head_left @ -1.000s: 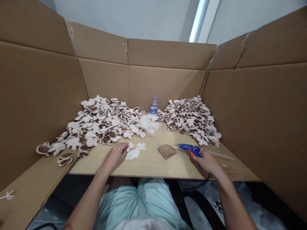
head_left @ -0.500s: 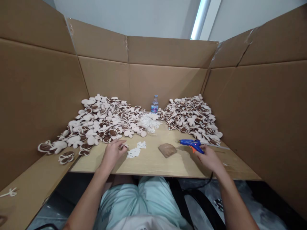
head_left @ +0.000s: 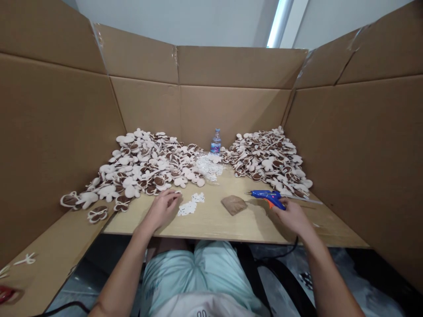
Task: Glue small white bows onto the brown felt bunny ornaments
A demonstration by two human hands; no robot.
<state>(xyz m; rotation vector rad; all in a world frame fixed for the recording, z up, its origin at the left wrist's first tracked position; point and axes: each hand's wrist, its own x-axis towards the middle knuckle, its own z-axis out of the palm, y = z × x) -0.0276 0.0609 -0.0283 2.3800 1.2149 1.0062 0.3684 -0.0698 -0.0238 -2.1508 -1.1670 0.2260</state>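
Note:
My right hand (head_left: 292,215) is wrapped round the handle of a blue hot glue gun (head_left: 267,197) with an orange trigger. Its nozzle points left, over the board. Beside it lies a brown, folded-looking pad (head_left: 233,205). My left hand (head_left: 165,206) is closed in a pinch, with a small white piece (head_left: 179,192) just showing at the fingertips. To the right of those fingers, small white cut-out pieces (head_left: 187,208) lie in a loose cluster on the wooden board (head_left: 211,229).
A big pile of white and brown felt shapes (head_left: 145,163) spreads along the left, another pile (head_left: 271,158) at the back right. Between them stand a water bottle (head_left: 216,141) and a clear bag of white pieces (head_left: 209,167). Cardboard walls (head_left: 238,105) enclose the board.
My left hand has turned slightly, and its fingertips have moved a little up and away from me. My right hand keeps hold of the glue gun. The whole view has shifted slightly.

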